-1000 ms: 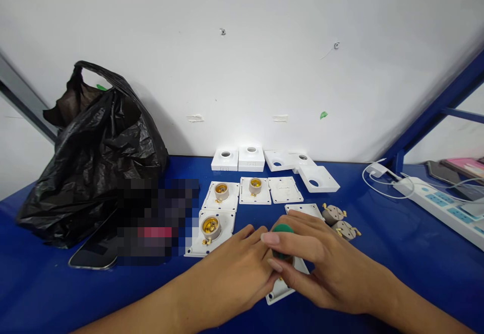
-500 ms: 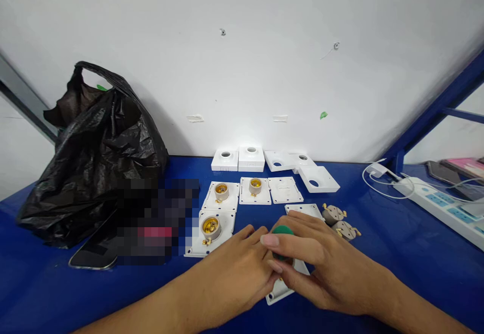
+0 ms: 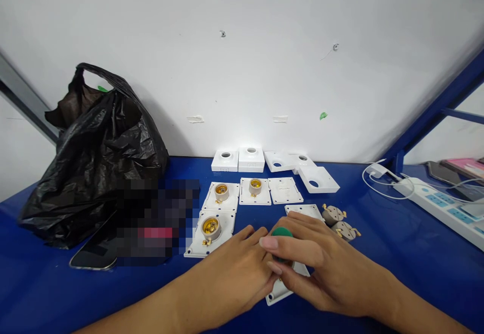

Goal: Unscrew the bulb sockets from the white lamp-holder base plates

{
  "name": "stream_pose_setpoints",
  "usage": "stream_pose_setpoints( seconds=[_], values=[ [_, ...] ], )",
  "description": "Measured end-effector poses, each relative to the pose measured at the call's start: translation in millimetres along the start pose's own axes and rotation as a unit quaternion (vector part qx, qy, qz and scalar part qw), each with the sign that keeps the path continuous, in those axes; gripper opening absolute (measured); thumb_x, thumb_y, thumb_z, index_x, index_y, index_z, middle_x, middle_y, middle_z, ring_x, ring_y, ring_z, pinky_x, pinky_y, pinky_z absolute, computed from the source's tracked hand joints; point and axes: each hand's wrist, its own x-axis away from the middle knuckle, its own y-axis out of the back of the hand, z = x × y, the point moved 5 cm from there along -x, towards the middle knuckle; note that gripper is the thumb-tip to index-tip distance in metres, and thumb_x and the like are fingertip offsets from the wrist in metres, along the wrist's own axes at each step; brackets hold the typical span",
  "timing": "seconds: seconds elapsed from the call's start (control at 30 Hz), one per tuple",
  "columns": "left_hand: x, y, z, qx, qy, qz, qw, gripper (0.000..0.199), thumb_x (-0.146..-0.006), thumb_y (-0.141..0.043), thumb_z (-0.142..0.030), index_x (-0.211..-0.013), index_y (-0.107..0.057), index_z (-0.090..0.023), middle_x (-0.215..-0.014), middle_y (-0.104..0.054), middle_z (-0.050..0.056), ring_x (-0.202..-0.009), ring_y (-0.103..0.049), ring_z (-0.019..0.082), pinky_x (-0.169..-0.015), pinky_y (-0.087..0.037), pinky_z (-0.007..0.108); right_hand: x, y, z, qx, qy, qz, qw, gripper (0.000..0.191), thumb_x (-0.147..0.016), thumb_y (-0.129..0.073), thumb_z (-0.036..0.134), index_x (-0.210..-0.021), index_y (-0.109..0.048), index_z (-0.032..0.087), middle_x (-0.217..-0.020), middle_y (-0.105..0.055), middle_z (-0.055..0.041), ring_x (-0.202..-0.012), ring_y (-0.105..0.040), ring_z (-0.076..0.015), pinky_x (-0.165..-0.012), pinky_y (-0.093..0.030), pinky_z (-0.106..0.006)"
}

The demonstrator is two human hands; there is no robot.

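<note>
A right hand (image 3: 321,261) pinches a green handle (image 3: 282,232) beside the left hand (image 3: 245,263), above a white plate (image 3: 279,293) on a blue table (image 3: 401,253) that also holds 3 mounted sockets (image 3: 210,227), 2 loose sockets (image 3: 334,214) and a black bag (image 3: 102,157).

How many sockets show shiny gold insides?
3: first socket on the front-left plate; second socket on the plate behind it; third socket on the plate right of that. Left hand and right hand may hide another.

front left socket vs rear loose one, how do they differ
The front left socket sits on a white plate; the rear loose socket lies on the table. The front left socket shows its gold-lined opening; the rear loose socket turns a slotted face up. Both are beige with brass tabs.
</note>
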Motion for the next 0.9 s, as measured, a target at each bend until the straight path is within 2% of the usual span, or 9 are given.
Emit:
stream_pose_setpoints(
  seconds=[0.23,0.43,0.53,0.67,0.9],
  values=[
    [0.5,-1.4,0.1,0.021,0.008,0.002,1.0,0.022,-0.116,-0.049,-0.022,-0.113,-0.071,-0.017,-0.121,-0.073,0.011,-0.108,-0.069,0.029,-0.088,-0.058,0.038,-0.4,-0.1,-0.5,-0.004,-0.005,0.002,1.0,0.067,-0.11,-0.049,0.011,-0.17,-0.028,0.032,-0.092,-0.06,0.0006,-0.079,-0.055,-0.019,-0.077,-0.05,-0.033],
    [3.2,-5.1,0.5,0.008,-0.006,-0.013,1.0,0.029,-0.118,-0.045,-0.023,-0.108,-0.071,-0.019,-0.114,-0.073,0.01,-0.105,-0.069,0.029,-0.092,-0.057,0.042,-1.8,1.1,1.0,-0.004,-0.002,0.003,1.0,0.067,-0.111,-0.048,0.011,-0.17,-0.026,0.033,-0.093,-0.06,0.0007,-0.08,-0.055,-0.0193,-0.077,-0.05,-0.033],
    [3.9,-5.5,0.6,-0.001,-0.008,-0.019,1.0,0.03,-0.118,-0.044,-0.024,-0.107,-0.071,-0.018,-0.117,-0.073,0.011,-0.106,-0.069,0.029,-0.093,-0.057,0.041,-2.9,1.1,1.0,-0.003,-0.003,0.007,1.0,0.066,-0.111,-0.048,0.011,-0.17,-0.027,0.032,-0.093,-0.06,0.0004,-0.08,-0.055,-0.0193,-0.077,-0.049,-0.033],
    [3.7,-4.8,0.3,-0.009,-0.007,-0.021,1.0,0.026,-0.117,-0.049,-0.025,-0.103,-0.071,-0.019,-0.114,-0.074,0.008,-0.106,-0.068,0.028,-0.092,-0.056,0.04,-2.4,0.6,0.5,-0.001,-0.003,0.007,1.0,0.066,-0.11,-0.048,0.012,-0.169,-0.027,0.033,-0.093,-0.06,0.0003,-0.079,-0.055,-0.0193,-0.076,-0.049,-0.033],
    [5.7,-4.5,0.2,-0.025,-0.019,-0.045,0.999,0.03,-0.118,-0.045,-0.023,-0.102,-0.07,-0.019,-0.111,-0.071,0.007,-0.103,-0.066,0.028,-0.089,-0.054,0.04,-0.9,-0.1,-0.9,-0.001,-0.005,0.01,1.0,0.065,-0.11,-0.049,0.011,-0.167,-0.028,0.033,-0.094,-0.06,0.0007,-0.079,-0.056,-0.0189,-0.077,-0.049,-0.033]
  ],
)
